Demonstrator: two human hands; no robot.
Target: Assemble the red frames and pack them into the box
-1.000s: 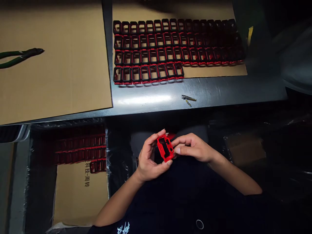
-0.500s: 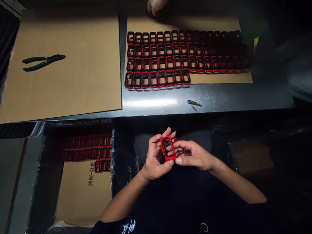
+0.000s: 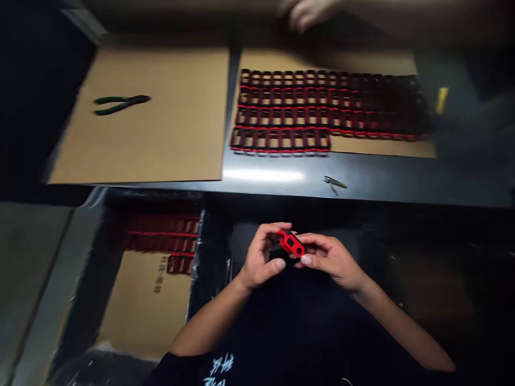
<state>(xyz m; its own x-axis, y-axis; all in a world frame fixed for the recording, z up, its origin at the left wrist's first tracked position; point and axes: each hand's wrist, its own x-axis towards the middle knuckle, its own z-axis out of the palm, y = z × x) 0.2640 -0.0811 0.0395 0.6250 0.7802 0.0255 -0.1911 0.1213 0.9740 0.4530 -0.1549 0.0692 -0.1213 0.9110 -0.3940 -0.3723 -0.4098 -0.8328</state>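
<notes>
Between my two hands, in front of my chest, is a small red and black rectangular frame (image 3: 291,243), turned so that a red side with a square hole and a round hole shows. My left hand (image 3: 259,257) grips its left end, fingers over the top and thumb below. My right hand (image 3: 332,260) pinches the right end between thumb and fingers. The frame's black part lies mostly in shadow near my left palm. Beyond my hands, on the metal table, rest nail clippers (image 3: 335,183).
Rows of similar red and black frames (image 3: 286,139) stand on cardboard on the metal table (image 3: 273,185). Green-handled pliers (image 3: 120,103) lie on another cardboard sheet (image 3: 173,139). A lined box (image 3: 197,241) at lower left holds more frames. Another person's hand (image 3: 308,15) reaches in at the top.
The frame has been turned in my hands from its open face to its side. The camera view has shifted, moving the table things rightward. The other person's hand and forearm reach further into view.
</notes>
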